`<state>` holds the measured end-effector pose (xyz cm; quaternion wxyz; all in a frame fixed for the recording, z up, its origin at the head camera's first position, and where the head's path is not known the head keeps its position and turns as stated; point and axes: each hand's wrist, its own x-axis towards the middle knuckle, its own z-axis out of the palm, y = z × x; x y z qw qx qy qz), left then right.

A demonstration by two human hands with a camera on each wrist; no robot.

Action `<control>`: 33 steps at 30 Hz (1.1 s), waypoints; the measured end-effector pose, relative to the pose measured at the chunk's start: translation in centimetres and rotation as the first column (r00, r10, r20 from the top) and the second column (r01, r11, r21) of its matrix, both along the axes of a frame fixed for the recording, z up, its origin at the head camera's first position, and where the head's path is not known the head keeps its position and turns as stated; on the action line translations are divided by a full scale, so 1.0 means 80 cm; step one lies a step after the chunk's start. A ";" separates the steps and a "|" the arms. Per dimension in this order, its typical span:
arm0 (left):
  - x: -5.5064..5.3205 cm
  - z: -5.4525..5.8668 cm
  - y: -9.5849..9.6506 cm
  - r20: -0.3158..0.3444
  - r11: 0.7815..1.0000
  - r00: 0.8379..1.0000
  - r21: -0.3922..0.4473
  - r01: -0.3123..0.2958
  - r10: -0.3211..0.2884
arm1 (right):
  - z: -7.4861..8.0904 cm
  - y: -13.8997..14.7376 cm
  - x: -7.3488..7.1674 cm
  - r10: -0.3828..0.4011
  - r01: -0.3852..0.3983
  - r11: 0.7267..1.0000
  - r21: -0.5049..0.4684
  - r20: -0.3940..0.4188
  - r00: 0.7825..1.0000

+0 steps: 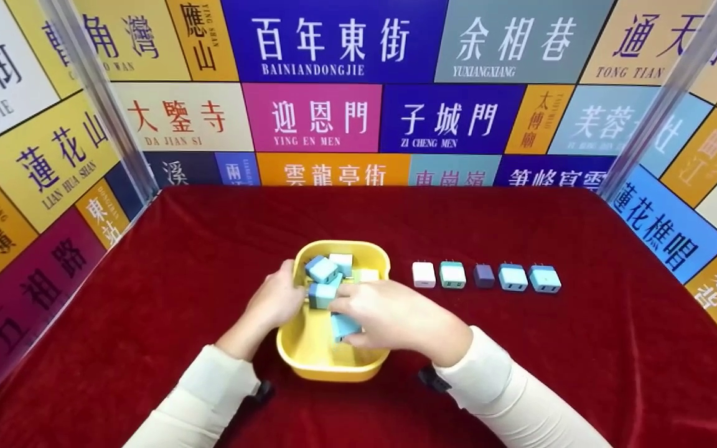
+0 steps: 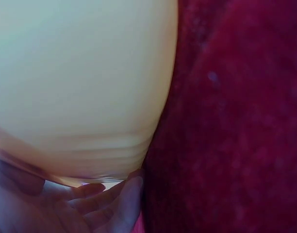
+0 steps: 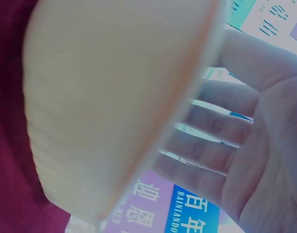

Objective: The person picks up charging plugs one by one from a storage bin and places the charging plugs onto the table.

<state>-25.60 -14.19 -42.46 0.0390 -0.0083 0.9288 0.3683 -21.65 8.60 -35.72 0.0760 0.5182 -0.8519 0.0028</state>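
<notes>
A yellow plastic basin [image 1: 299, 367] holds several small wall chargers, among them a blue one [image 1: 321, 269] and a white one [image 1: 341, 264]. At the basin's left side, my left hand [image 1: 279, 292] grips the rim; in the left wrist view its fingers [image 2: 124, 199] lie against the basin wall. My right hand [image 1: 389, 314] reaches in over the right rim and pinches a light-blue charger [image 1: 345, 326] between thumb and fingers. In the right wrist view, the basin wall [image 3: 114, 97] hides the fingertips of that hand and the charger.
Right of the basin, several chargers stand in a row with prongs pointing away: white [image 1: 423, 274], white-green [image 1: 452, 274], dark purple [image 1: 483, 275], then light-blue ones [image 1: 513, 277]. A dark red cloth [image 1: 582, 373] covers the table. Behind it rises a wall of coloured sign panels [image 1: 343, 40].
</notes>
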 end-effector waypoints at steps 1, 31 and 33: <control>0.000 0.000 0.000 -0.002 1.000 1.000 -0.001 -0.001 0.001 | 0.003 0.002 0.000 -0.002 0.002 1.000 -0.008 0.007 1.000; -0.001 -0.001 0.001 -0.006 1.000 1.000 -0.004 -0.009 0.009 | 0.029 0.060 -0.013 -0.117 0.118 0.991 -0.055 0.017 0.993; -0.001 -0.001 0.001 -0.003 1.000 1.000 -0.004 -0.012 0.012 | 0.027 0.067 -0.014 -0.123 0.124 0.990 -0.064 0.020 0.992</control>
